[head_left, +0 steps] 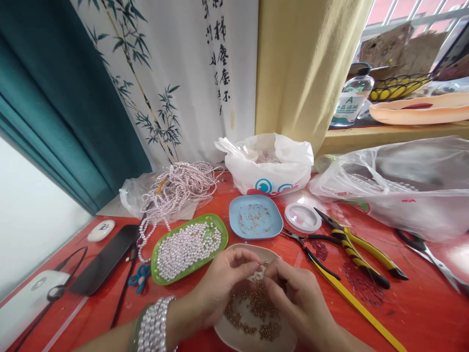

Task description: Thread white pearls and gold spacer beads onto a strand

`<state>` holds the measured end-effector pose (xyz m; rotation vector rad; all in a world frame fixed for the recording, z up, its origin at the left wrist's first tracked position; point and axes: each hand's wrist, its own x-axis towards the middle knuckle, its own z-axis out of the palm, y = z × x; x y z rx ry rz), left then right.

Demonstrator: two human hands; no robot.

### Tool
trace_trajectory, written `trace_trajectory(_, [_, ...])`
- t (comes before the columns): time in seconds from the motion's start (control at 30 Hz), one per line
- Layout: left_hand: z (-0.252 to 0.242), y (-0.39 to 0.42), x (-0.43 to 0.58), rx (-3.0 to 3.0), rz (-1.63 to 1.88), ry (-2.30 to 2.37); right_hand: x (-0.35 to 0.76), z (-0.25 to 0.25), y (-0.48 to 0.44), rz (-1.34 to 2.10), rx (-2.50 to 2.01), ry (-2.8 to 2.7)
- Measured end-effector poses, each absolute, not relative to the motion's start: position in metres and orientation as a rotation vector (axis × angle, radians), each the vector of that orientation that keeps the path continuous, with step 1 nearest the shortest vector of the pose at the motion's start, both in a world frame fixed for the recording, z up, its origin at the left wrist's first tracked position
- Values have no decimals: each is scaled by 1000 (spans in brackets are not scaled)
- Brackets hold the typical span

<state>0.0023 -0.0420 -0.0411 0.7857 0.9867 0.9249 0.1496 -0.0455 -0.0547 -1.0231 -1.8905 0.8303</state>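
Note:
My left hand (223,283) and my right hand (293,293) meet fingertip to fingertip over a pale dish (278,342) of small bronze-coloured beads (256,308). Both hands pinch something tiny between the fingertips; I cannot make out what it is. Several strands of pearl beads wrap my left wrist as a bracelet (156,325). Just left of my hands sits a green tray (220,226) full of loose pearl beads (186,247). A blue dish (234,215) with small metal bits lies beyond the hands.
On the red table (414,303): yellow-handled pliers (362,252), thinner pliers (311,252), a round clear lid (303,217), scissors (428,254) at right, pearl strands (176,188), white plastic bags (269,164), a black phone (104,259), blue-handled scissors (139,278). A windowsill stands at the back right.

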Motion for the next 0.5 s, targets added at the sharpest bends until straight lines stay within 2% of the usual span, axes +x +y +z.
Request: trace_trajectory(0.5, [-41,-41,4,792,932,1000,149,-55,-44,778,-1019,-1921])
